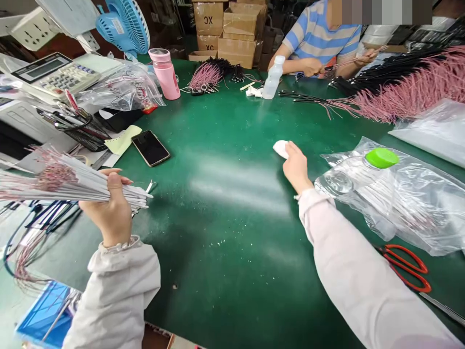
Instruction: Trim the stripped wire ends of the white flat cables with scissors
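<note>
My left hand [112, 208] is closed around a thick bundle of white-sleeved wires [90, 182] at the left of the table, their thin pink ends fanning out to the left. Out over the right middle of the green tabletop, my right hand [296, 167] has its fingers closed on a small white wad [280, 149], which looks like tissue or cloth. The wad is at table level, partly covered by the fingers. To the right of that wrist lies a clear plastic bottle with a green cap [381, 158], on a plastic bag of white wires [399, 194].
Red-handled scissors [409, 266] lie at the right. A phone [150, 148], a mesh pen holder [85, 131], a calculator [58, 72] and a pink bottle [165, 72] stand along the left. A co-worker in a striped shirt [319, 29] handles wires across the table, behind a translucent bottle [273, 80].
</note>
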`<state>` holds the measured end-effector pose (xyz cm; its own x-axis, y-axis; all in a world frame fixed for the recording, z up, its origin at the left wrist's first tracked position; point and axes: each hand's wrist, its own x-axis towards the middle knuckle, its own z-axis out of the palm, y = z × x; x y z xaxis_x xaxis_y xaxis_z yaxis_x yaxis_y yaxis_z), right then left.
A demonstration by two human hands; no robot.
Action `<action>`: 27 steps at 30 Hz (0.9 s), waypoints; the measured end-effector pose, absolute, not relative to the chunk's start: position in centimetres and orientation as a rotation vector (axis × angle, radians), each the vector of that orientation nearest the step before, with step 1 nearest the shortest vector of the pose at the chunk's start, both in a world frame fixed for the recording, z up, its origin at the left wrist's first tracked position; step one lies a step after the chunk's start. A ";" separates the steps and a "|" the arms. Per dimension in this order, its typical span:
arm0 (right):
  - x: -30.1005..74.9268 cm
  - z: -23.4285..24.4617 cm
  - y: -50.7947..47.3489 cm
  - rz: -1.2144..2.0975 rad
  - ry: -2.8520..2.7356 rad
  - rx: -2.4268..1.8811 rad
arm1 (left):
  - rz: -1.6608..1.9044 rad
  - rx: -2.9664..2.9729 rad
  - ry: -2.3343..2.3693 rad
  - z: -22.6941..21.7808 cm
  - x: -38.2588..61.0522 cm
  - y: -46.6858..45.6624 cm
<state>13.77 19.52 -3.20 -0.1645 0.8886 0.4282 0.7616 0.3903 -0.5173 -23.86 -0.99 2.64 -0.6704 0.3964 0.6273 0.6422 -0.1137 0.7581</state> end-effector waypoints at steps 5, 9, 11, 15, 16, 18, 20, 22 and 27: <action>9.7 -3.6 26.8 0.330 -2.139 -1.323 | -1.938 -1.195 -1.852 2.4 -23.8 -0.4; 0.4 -4.2 23.2 0.483 -2.427 -0.981 | -1.910 -1.220 -1.877 2.1 -23.8 -0.1; -3.5 -4.2 20.0 0.583 -2.584 -0.618 | -1.922 -1.238 -1.866 2.0 -23.7 -0.1; -6.9 -3.7 12.8 0.762 -2.762 -0.329 | -1.934 -1.231 -1.868 2.0 -23.7 -0.3; -6.8 -3.6 10.8 0.795 -2.813 -0.262 | -1.928 -1.226 -1.872 2.0 -23.8 -0.3; -5.6 -3.2 6.8 0.816 -2.869 -0.026 | -1.914 -1.222 -1.877 1.9 -23.8 -0.4; -3.3 -2.4 3.2 0.849 -2.902 0.233 | -1.898 -1.217 -1.891 1.7 -23.9 -0.4; -0.2 -1.1 1.3 0.918 -2.866 0.369 | -1.878 -1.209 -1.912 1.5 -24.0 -0.3; 9.1 1.4 7.6 0.778 -2.448 -0.543 | -1.936 -1.263 -1.895 1.2 -24.2 -0.1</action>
